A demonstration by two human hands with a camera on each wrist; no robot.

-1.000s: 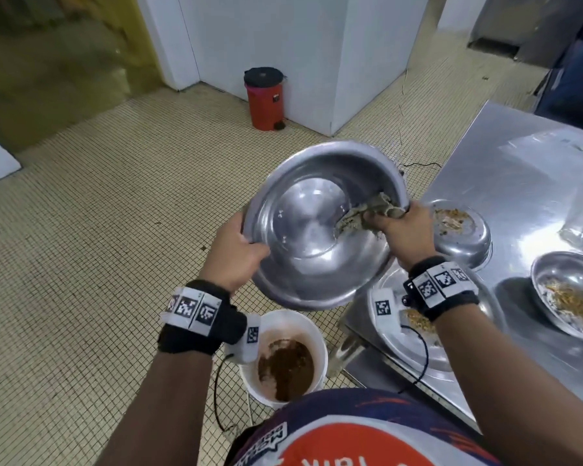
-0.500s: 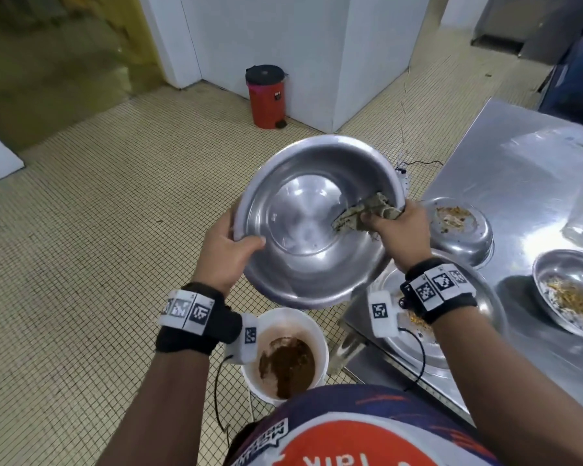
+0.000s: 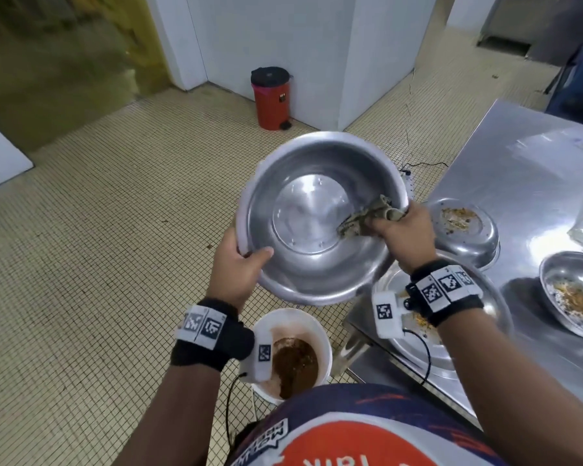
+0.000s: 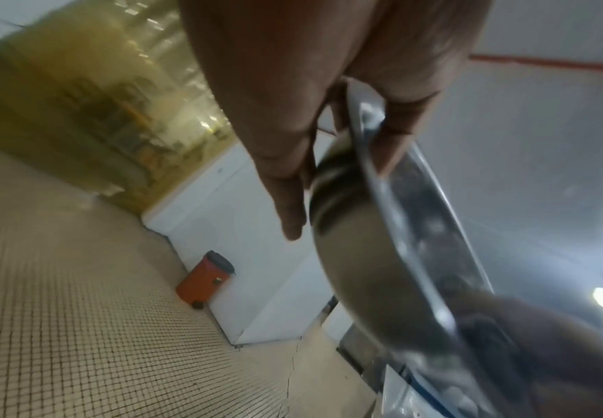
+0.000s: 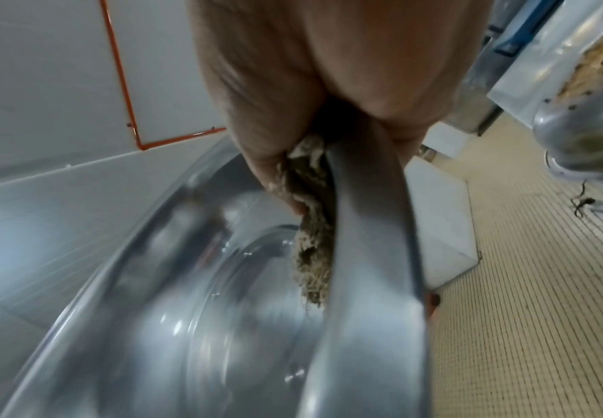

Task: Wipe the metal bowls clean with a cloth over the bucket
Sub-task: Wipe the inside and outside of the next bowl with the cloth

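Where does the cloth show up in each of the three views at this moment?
Head: the cloth sits right of centre, pressed against the large bowl's inner right wall by the right hand.
Left wrist: not discernible; the lower right corner is a blur.
Right wrist: centre, the cloth hangs from the fingers just inside the bowl's rim.
Shared landmark: the large bowl's rim, seen in all three views.

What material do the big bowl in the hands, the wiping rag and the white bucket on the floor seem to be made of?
Big bowl: metal, probably stainless steel or aluminium; shiny and reflective, with bright glare on its flat bottom.
Rag: soft woven cloth, crumpled; its edge looks frayed and soiled in the right wrist view.
Bucket: likely plastic; its opaque white wall is matte, stained brown inside.
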